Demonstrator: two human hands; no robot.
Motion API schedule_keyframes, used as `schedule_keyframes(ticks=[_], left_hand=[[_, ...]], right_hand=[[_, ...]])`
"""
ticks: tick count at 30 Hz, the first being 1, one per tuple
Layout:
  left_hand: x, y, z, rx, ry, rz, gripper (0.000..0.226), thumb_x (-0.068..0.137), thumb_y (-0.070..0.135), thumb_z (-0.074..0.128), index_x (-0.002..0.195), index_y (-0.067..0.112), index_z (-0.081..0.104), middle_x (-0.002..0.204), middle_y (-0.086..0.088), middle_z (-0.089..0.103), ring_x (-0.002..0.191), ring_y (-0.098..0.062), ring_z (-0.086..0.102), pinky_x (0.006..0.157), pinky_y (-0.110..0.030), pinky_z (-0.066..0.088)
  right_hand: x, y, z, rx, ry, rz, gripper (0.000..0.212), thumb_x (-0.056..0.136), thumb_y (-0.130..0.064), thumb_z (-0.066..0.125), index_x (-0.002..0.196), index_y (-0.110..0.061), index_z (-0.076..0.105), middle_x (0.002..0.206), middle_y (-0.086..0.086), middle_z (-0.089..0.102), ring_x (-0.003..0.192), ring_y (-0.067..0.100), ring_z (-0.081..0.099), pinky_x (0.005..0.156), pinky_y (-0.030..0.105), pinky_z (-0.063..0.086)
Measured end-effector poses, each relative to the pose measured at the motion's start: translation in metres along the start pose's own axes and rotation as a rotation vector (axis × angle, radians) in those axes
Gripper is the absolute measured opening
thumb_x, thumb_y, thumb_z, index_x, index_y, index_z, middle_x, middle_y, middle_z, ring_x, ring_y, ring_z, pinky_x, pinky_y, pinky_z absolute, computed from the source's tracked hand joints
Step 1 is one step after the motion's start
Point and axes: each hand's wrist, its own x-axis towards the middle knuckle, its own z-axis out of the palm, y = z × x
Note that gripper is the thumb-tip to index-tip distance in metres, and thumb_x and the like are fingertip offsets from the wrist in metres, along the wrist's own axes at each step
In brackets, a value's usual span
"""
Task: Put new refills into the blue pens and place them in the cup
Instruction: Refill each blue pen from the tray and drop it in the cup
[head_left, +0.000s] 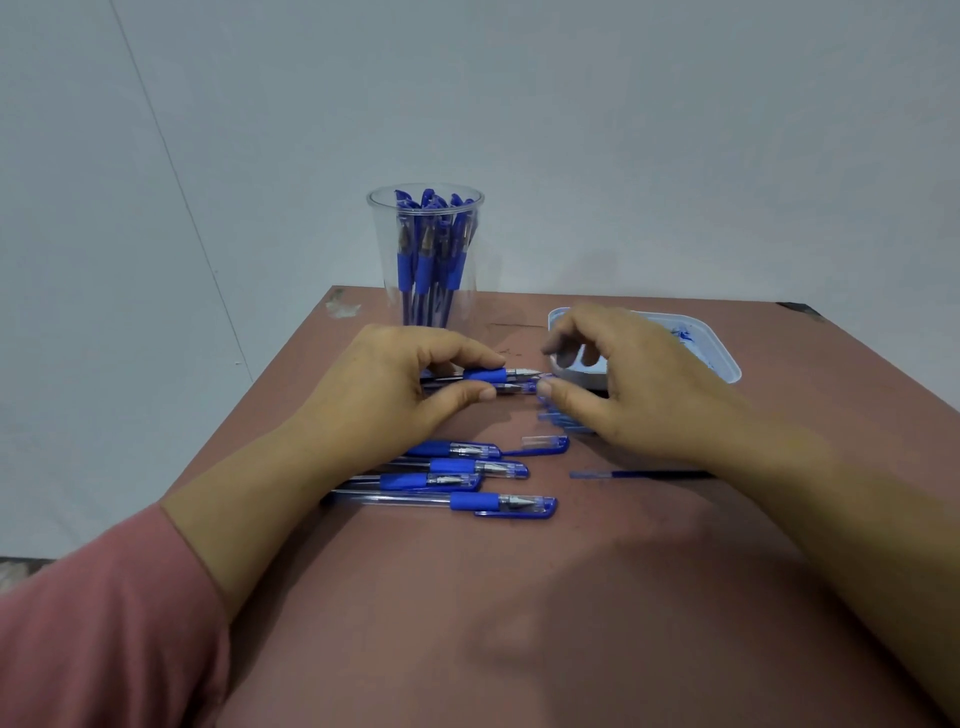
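My left hand (395, 384) lies just in front of the cup (387, 249), on my side of it. Its fingers and thumb are curled round an uncapped blue pen (485, 375), which lies level with its tip pointing away from the cup to the right. A second pen (511, 388) lies just under the first, against my thumb. My right hand (639, 384) is in front of the cup and to its right, with its fingers curled and its thumb at the pen tips. It is blurred there, so I cannot tell whether it pinches anything.

The clear cup stands at the far edge of the table (519, 623) and holds a bunch of capped blue pens (423, 260). A white tub (724, 358) sits to the right of the cup. Nearer me than the cup lies a row of four pens (467, 480), with a loose cap (548, 445) and a thin refill (641, 474) off to their right.
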Motion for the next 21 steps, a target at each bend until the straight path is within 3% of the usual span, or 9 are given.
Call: schedule_keyframes(ticks=[2, 4, 6, 9, 14, 19, 21], left_hand=[[0.000, -0.002, 0.000, 0.005, 0.010, -0.012, 0.023, 0.080, 0.030, 0.075, 0.102, 0.033, 0.073, 0.091, 0.024, 0.070, 0.084, 0.003, 0.064, 0.077, -0.022, 0.054], [0.000, -0.002, -0.001, 0.011, 0.013, -0.017, 0.022, 0.079, 0.031, 0.076, 0.101, 0.032, 0.074, 0.090, 0.025, 0.069, 0.082, 0.002, 0.064, 0.075, -0.018, 0.052], [0.000, -0.002, -0.001, 0.012, 0.017, -0.019, 0.022, 0.079, 0.031, 0.077, 0.100, 0.031, 0.074, 0.089, 0.024, 0.070, 0.082, 0.001, 0.065, 0.073, -0.015, 0.050], [0.000, -0.002, -0.001, -0.002, 0.029, -0.033, 0.021, 0.078, 0.029, 0.078, 0.098, 0.031, 0.074, 0.087, 0.025, 0.069, 0.080, 0.003, 0.063, 0.069, -0.008, 0.045], [0.000, 0.003, -0.005, -0.005, 0.035, -0.031, 0.020, 0.080, 0.021, 0.077, 0.097, 0.031, 0.073, 0.087, 0.024, 0.069, 0.082, 0.004, 0.063, 0.068, -0.004, 0.043], [-0.001, 0.003, -0.008, 0.036, 0.014, -0.033, 0.021, 0.081, 0.023, 0.074, 0.100, 0.031, 0.073, 0.088, 0.027, 0.067, 0.086, 0.003, 0.063, 0.071, -0.005, 0.045], [-0.001, 0.003, -0.007, 0.038, 0.009, -0.030, 0.020, 0.081, 0.026, 0.074, 0.100, 0.031, 0.073, 0.088, 0.026, 0.068, 0.086, 0.003, 0.063, 0.071, -0.006, 0.046]], right_hand=[[-0.002, 0.002, -0.005, -0.062, -0.080, 0.013, 0.011, 0.081, -0.042, 0.067, 0.085, -0.034, 0.063, 0.087, -0.015, 0.057, 0.088, 0.005, 0.049, 0.078, 0.029, 0.043], [-0.005, 0.002, -0.006, -0.084, -0.216, 0.009, 0.019, 0.078, -0.051, 0.065, 0.088, -0.036, 0.071, 0.087, -0.013, 0.054, 0.091, 0.004, 0.045, 0.082, 0.033, 0.043], [-0.005, 0.000, -0.005, -0.096, -0.320, -0.008, 0.027, 0.077, -0.057, 0.062, 0.096, -0.039, 0.072, 0.089, -0.015, 0.050, 0.092, 0.003, 0.040, 0.084, 0.031, 0.042], [-0.004, -0.002, -0.001, -0.111, -0.372, -0.036, 0.019, 0.081, -0.052, 0.064, 0.093, -0.039, 0.069, 0.093, -0.015, 0.050, 0.093, 0.004, 0.040, 0.085, 0.028, 0.041], [-0.005, -0.003, -0.009, 0.060, -0.309, 0.044, 0.008, 0.086, -0.040, 0.066, 0.089, -0.036, 0.060, 0.088, -0.017, 0.066, 0.085, 0.001, 0.059, 0.076, 0.022, 0.048], [-0.003, 0.007, -0.023, 0.065, -0.147, 0.048, 0.016, 0.087, -0.036, 0.063, 0.085, -0.049, 0.054, 0.089, -0.040, 0.055, 0.088, -0.006, 0.055, 0.079, 0.008, 0.040], [-0.002, 0.005, -0.022, 0.092, -0.120, 0.029, 0.014, 0.086, -0.037, 0.063, 0.084, -0.049, 0.055, 0.093, -0.039, 0.056, 0.090, -0.004, 0.056, 0.079, 0.008, 0.040]])
